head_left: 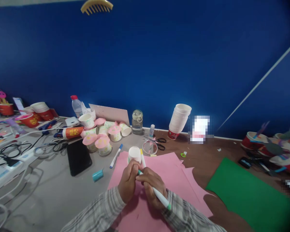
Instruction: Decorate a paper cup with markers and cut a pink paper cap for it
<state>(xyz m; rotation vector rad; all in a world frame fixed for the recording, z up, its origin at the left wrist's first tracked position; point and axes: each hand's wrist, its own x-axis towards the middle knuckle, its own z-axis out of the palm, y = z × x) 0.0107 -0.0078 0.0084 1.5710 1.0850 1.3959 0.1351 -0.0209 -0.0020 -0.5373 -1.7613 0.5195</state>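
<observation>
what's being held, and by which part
A slim white plastic marker with green ends, by its barrel, in the right grip; what the left grip holds is unclear.

Small paper cup (134, 152): lower front hidden by left hand (128, 181); what that hand's curled fingers enclose, not discernible. White-and-green marker (160, 197): mid-barrel covered by right hand (152, 184). Yellow-ended marker (143, 158): lower end concealed, same hand. Pink paper (178, 175): partly covered, cut by bottom edge. Green sheet (251, 193): cropped likewise. Power strip (4, 176): cropped, left edge. Bright object (200, 127): pixelated, unidentifiable.
</observation>
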